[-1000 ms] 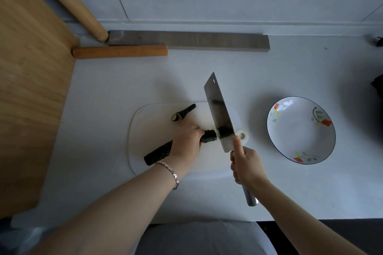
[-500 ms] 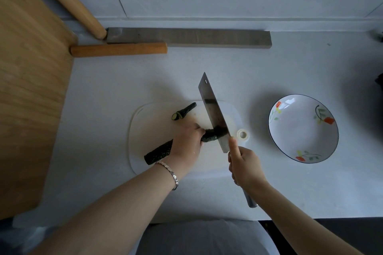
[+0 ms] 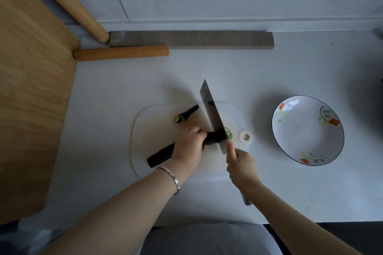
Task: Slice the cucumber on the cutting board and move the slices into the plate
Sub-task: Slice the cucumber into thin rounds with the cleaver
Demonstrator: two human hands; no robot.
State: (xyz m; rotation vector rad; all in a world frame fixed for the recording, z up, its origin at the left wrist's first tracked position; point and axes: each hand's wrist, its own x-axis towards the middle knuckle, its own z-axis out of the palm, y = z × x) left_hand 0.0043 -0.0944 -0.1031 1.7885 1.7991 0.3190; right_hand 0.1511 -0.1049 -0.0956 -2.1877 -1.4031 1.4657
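One newly cut slice (image 3: 228,133) stands beside the cleaver (image 3: 213,114) gripped by the right hand (image 3: 241,164); left hand (image 3: 188,145) grips the cucumber (image 3: 161,154).

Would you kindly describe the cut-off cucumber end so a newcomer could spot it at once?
Find the white cutting board on the counter. Near its far edge, left of the cleaver, lies the cucumber end: short, tapered, untouched, unlike the long cucumber under the left hand.
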